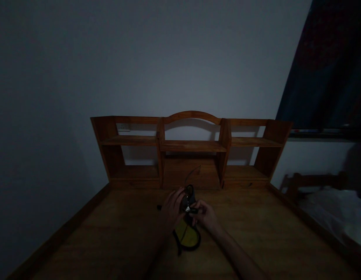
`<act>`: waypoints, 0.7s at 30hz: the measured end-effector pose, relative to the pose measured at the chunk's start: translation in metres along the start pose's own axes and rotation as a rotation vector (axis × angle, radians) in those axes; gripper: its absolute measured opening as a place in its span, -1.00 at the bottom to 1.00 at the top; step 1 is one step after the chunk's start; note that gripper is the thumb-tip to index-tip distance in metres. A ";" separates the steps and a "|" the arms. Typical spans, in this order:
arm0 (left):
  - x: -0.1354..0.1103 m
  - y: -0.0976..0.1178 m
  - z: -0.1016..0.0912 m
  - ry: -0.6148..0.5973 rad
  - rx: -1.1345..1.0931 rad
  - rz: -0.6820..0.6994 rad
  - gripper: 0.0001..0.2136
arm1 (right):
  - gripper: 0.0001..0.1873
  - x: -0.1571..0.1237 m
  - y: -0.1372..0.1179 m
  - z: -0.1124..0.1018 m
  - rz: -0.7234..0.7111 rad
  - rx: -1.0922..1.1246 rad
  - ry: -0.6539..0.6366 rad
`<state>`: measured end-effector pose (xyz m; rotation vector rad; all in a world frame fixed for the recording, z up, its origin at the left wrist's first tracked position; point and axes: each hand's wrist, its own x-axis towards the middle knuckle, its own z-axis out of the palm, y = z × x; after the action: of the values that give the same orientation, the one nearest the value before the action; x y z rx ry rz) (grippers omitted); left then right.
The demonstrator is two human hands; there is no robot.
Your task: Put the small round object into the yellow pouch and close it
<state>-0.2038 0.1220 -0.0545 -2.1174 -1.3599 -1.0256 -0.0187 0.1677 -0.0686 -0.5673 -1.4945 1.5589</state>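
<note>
In dim light above the desk, my left hand (171, 205) curls around a small dark object (185, 203) with rounded parts and a shiny silver spot; its kind is hard to make out. On its right side, my right hand (205, 214) pinches a short black piece (193, 210) against the silver spot. A thin dark strand (192, 170) rises from the object and bends to the right. Beneath the hands lies a yellow item (189, 236) with a thick black edge. Part of it is hidden by the hands.
The wooden desk (116, 237) has a raised rim on both sides. A wooden shelf unit (193, 146) stands along its back, against a pale wall (180, 58). A wall socket (123, 127) shows through the left shelf. White bedding (335, 210) and a dark window (329, 70) are at right.
</note>
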 end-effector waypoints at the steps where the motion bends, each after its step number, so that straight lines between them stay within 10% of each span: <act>1: 0.000 -0.001 0.001 0.003 -0.014 -0.005 -0.38 | -0.49 -0.001 -0.001 0.000 -0.002 -0.002 0.005; 7: -0.002 -0.002 0.002 -0.041 -0.058 -0.051 -0.36 | -0.76 -0.012 -0.010 0.002 -0.125 -0.398 -0.058; 21: -0.002 0.000 0.001 -0.075 -0.159 -0.110 -0.29 | -0.47 -0.021 -0.032 0.002 -0.370 -0.961 -0.121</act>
<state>-0.2046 0.1211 -0.0567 -2.2366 -1.4891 -1.1423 -0.0012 0.1457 -0.0425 -0.6653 -2.2668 0.5279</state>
